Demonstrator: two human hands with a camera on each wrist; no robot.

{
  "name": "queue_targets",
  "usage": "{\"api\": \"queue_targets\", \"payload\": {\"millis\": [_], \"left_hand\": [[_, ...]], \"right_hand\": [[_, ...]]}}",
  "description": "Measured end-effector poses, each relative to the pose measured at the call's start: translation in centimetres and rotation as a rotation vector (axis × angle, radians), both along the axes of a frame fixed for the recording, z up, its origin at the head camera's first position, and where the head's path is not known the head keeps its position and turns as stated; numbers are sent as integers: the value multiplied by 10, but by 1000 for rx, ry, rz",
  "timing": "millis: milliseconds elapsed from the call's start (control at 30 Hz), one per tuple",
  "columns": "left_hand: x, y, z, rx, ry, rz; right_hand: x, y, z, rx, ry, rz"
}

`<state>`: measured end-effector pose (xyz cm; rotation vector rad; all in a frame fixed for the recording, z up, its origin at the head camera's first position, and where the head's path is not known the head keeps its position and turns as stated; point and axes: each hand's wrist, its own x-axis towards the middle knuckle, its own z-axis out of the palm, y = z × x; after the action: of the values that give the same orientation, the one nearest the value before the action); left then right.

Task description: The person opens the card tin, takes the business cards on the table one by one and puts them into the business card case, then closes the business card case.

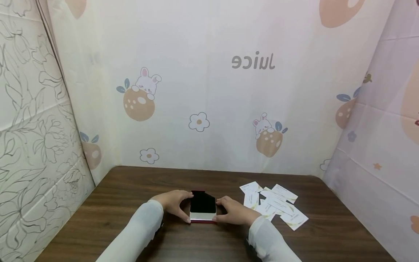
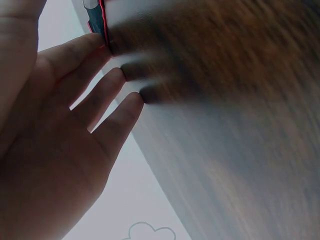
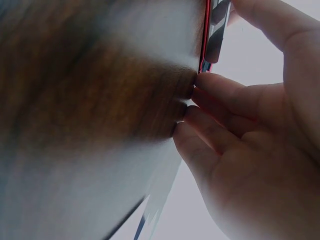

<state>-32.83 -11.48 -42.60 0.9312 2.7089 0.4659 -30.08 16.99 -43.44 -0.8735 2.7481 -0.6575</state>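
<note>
A small flat card case (image 1: pixel 203 204) lies on the brown table between both hands, its black interior facing up, with a silver strip along the near side and red edges. At its left side, my left hand (image 1: pixel 175 203) holds it with the thumb at the near corner and the index finger at the far one. From the right, my right hand (image 1: pixel 235 211) grips the opposite side in the same manner. Both wrist views show the other fingertips (image 2: pixel 117 75) resting on the tabletop beside the case's red edge (image 3: pixel 205 37).
Several white printed cards (image 1: pixel 294 219) lie in an overlapping spread to the right of the right hand. The wood-grain table (image 1: pixel 114 193) reaches back to a patterned curtain (image 1: pixel 209 91), and more curtains hang at both sides.
</note>
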Motion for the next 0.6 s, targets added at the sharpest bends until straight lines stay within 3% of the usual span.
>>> {"api": "queue_targets", "payload": {"millis": [367,600], "left_hand": [[1,0,-2,-8,-24,29],[2,0,-1,1,-16,13]], "right_hand": [[-3,3,-1,10,0,6],[-6,9,1,-8,9,30]]}}
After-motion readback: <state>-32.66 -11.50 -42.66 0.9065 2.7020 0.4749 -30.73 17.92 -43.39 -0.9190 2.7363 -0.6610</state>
